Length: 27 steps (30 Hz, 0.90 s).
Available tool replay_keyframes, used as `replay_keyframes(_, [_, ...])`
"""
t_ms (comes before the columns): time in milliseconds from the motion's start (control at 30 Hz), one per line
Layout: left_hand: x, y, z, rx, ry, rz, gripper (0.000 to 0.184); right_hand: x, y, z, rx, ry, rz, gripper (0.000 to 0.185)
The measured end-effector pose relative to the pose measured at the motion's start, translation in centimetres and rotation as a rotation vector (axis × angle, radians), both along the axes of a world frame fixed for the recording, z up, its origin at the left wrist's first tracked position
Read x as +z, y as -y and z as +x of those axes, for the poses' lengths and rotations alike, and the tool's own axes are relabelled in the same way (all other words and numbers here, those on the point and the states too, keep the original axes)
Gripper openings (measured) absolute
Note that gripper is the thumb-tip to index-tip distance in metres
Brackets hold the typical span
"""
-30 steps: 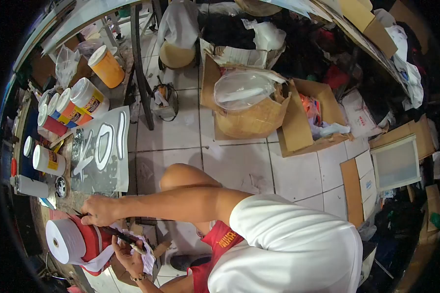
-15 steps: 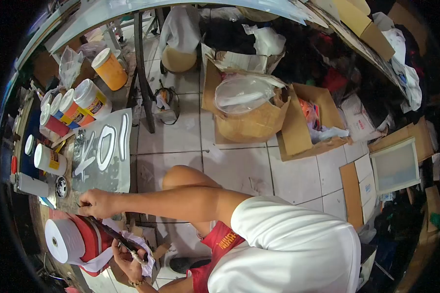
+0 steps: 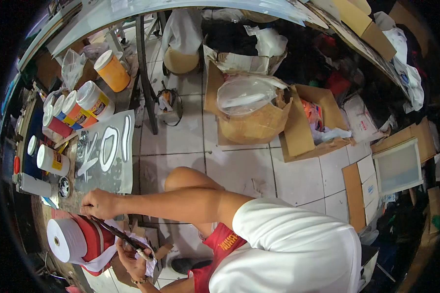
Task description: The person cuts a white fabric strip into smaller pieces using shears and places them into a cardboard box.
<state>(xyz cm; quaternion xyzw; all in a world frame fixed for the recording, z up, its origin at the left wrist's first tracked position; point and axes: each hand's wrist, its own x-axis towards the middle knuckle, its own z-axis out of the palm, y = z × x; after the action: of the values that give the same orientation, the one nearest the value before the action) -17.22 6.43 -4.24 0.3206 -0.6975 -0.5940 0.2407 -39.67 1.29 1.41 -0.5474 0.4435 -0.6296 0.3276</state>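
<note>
My left hand is closed around the lower end of a long, thin dark stick, which has a pale wrapping near that end. The stick slants up to the left toward my right hand. Fingers bent and closed, the right hand is at the upper end; what lies in its grip is hidden. Beside the stick stands a large white roll with a hollow core. Red cloth with a white band lies between the roll and the stick, and crumpled white cloth shows beyond my left hand.
A grey sheet with white painted shapes lies on the workbench near several paint tubs. An orange container stands farther along. Cardboard boxes with plastic bags sit on the tiled floor. A dark table leg rises nearby.
The whole view has shifted slightly. Both hands keep nearly the same places around the dark stick, with only small movement of the left fingers.
</note>
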Motion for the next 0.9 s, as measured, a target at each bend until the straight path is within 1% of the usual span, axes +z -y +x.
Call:
replay_keyframes(100, [-0.4, 0.0, 0.1, -0.026, -0.028, -0.022, 0.090, 0.1, -0.1, 0.0, 0.019, 0.003, 0.052, 0.029])
replay_keyframes(167, [0.2, 0.0, -0.1, -0.032, 0.056, -0.081, 0.089, -0.2, 0.2, 0.0, -0.006, -0.011, 0.035, 0.029])
replay_keyframes(200, [0.1, 0.0, -0.3, -0.034, 0.054, -0.081, 0.089, -0.1, 0.0, -0.1, -0.009, -0.013, 0.035, 0.029])
replay_keyframes(300, [0.0, -0.2, -0.6, -0.021, 0.027, -0.024, 0.089, 0.1, -0.4, -0.1, -0.032, -0.048, -0.010, 0.029])
replay_keyframes(367, [0.1, -0.3, -0.6, 0.017, 0.066, -0.136, 0.089, -0.3, -0.1, 0.4, -0.057, -0.069, -0.038, 0.029])
replay_keyframes(500, [-0.6, 0.1, -0.1, 0.031, 0.053, -0.146, 0.088, -0.1, -0.2, 0.2, -0.048, -0.051, -0.029, 0.029])
replay_keyframes(567, [-0.4, 0.3, 0.0, 0.064, 0.114, -0.145, 0.087, 0.0, -0.2, -0.2, -0.041, -0.033, -0.031, 0.027])
replay_keyframes(600, [-0.5, 0.3, -0.1, 0.074, 0.105, -0.201, 0.085, 0.0, -0.1, -0.3, -0.019, -0.030, -0.039, 0.027])
replay_keyframes(633, [-0.6, 0.4, -0.1, 0.092, 0.101, -0.262, 0.083, -0.2, 0.1, -0.4, -0.059, -0.070, -0.001, 0.026])
replay_keyframes(667, [-0.7, 0.7, -0.1, 0.094, 0.135, -0.299, 0.077, -0.4, 0.4, -0.1, -0.096, -0.110, 0.032, 0.025])
replay_keyframes(700, [-1.4, 1.5, 0.9, 0.085, 0.243, -0.380, 0.070, -1.0, 0.6, 0.2, -0.132, -0.091, -0.019, 0.026])
replay_keyframes(733, [-1.0, 1.7, 1.1, 0.065, 0.230, -0.360, 0.068, -0.7, 0.5, 0.1, -0.175, -0.074, -0.072, 0.027])
replay_keyframes(767, [-0.7, 1.9, 1.2, 0.036, 0.216, -0.339, 0.065, -0.3, 0.4, 0.0, -0.160, -0.072, -0.092, 0.027])
replay_keyframes(800, [-1.0, 2.0, 1.0, 0.063, 0.208, -0.428, 0.065, 0.4, -0.3, -0.3, -0.102, -0.035, 0.010, 0.027])
replay_keyframes(833, [-1.0, 2.0, 1.1, 0.057, 0.215, -0.410, 0.065, 1.0, -0.7, -0.5, -0.048, 0.000, 0.115, 0.028])
replay_keyframes(900, [-0.5, 1.9, 1.1, 0.028, 0.268, -0.386, 0.068, 0.8, -0.6, -0.1, -0.033, 0.007, 0.101, 0.031])
